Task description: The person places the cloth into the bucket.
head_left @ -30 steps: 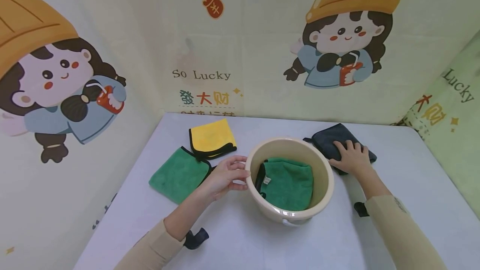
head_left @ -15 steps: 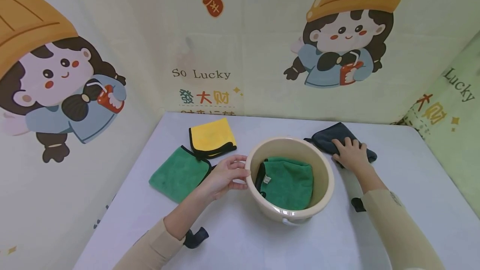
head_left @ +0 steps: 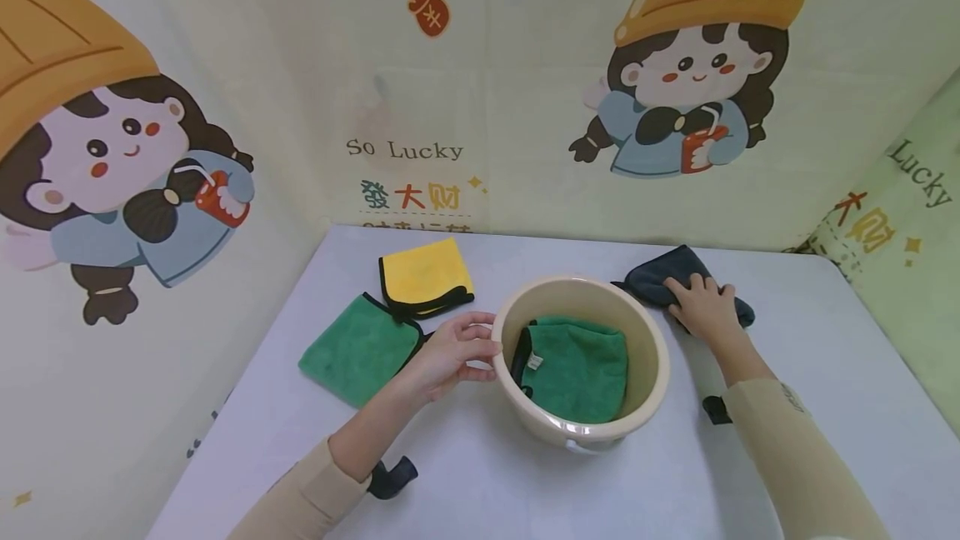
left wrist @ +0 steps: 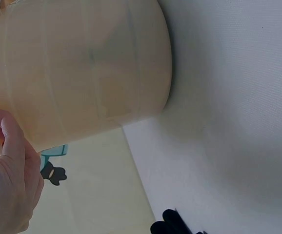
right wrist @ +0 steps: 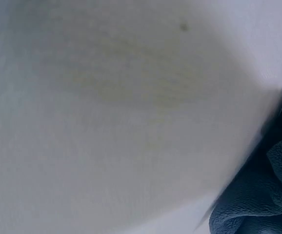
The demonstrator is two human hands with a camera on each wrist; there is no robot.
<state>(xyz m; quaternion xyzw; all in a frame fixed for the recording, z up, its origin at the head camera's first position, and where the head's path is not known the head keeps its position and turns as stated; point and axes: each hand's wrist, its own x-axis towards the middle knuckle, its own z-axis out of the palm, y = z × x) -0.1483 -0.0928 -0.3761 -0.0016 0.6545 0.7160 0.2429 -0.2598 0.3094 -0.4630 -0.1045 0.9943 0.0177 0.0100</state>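
Note:
My left hand holds the near-left rim of a cream bucket. In the left wrist view, that hand has its thumb outside the bucket wall at the rim. A folded green cloth with black edging and a white tag lies inside the bucket. To the right of the bucket, my right hand grips the near edge of a dark blue cloth with bent fingers. The right wrist view shows this cloth bunched into folds at its right edge; the fingertips are hidden there.
A folded green cloth lies on the white table left of the bucket, partly behind my left hand. Behind it sits a folded yellow cloth with black edging. A printed curtain rises beyond the table's back edge.
My right hand's fingers have drawn in, and the near edge of the dark blue cloth is gathered up under them. The left hand and bucket stay put.

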